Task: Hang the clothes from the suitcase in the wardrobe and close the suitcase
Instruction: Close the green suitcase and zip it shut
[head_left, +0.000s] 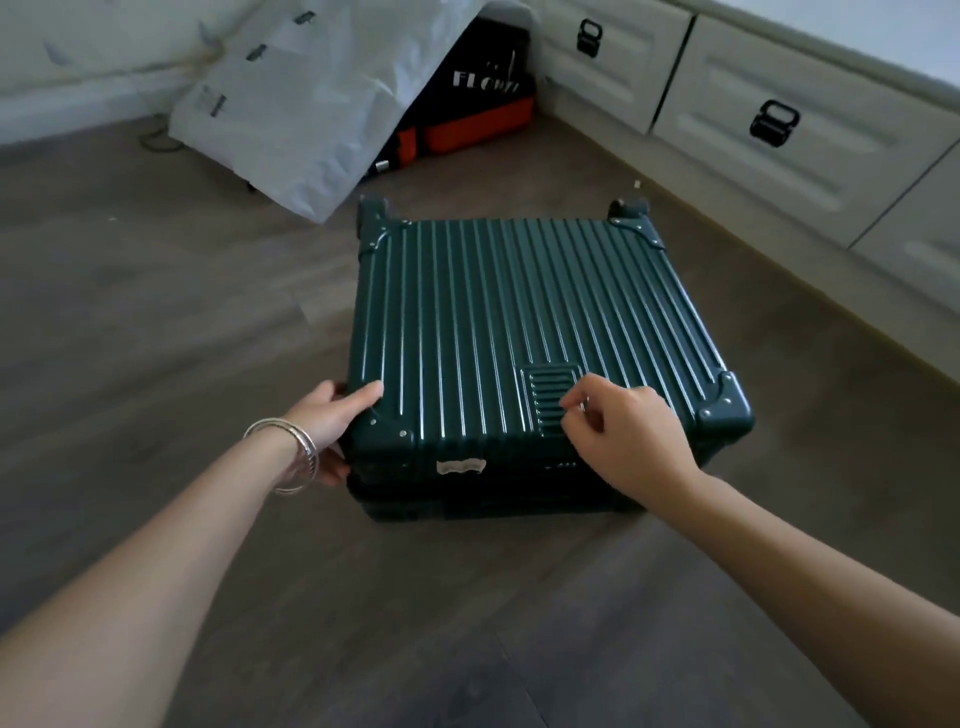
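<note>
A dark green ribbed suitcase (519, 312) lies flat on the wooden floor with its lid down. My left hand (332, 421), bangles on the wrist, grips its near left corner, thumb on top and fingers down the side. My right hand (623, 436) is over the near right part of the lid beside a small ribbed panel (548, 397). Its fingers are curled and its thumb and forefinger meet, with nothing visibly between them. No clothes are in sight, and the wardrobe's hanging space is out of frame.
White drawer fronts with black handles (774, 122) run along the right and back. A white plastic bag (291, 109) and a black-and-orange case (467, 114) lean in the far corner. Bare wood floor (156, 312) surrounds the suitcase.
</note>
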